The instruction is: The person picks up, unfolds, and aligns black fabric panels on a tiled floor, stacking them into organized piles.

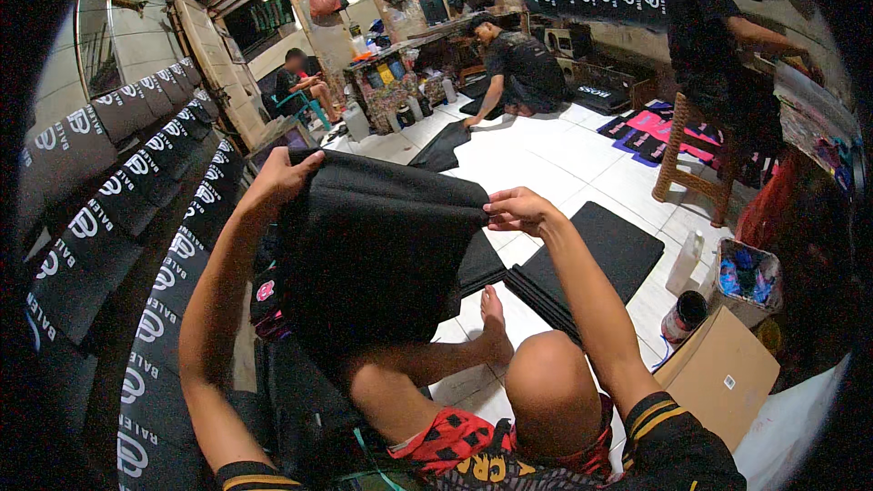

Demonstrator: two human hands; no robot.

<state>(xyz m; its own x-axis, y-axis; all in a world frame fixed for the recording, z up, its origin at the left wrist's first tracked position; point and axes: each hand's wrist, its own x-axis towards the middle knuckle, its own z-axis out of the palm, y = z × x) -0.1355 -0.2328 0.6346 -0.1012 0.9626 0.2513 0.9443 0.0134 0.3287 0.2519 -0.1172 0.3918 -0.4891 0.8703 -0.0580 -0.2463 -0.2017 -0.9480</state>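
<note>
A piece of black cloth hangs in front of me, stretched between my two hands. At its upper left corner my left hand is closed, the thumb lying over the edge. My right hand pinches the upper right corner between thumb and fingers. The lower part of the cloth drops toward my bent leg. Just beyond my right forearm lies a stack of folded black cloth on the floor. A smaller black pile sits beside it, partly hidden behind the held cloth.
Printed dark fabric panels hang in rows at the left. A crouching person touches black cloth on the tiles. Another person stands at right by a brown stool. Near right are a cardboard box, a can and a bin.
</note>
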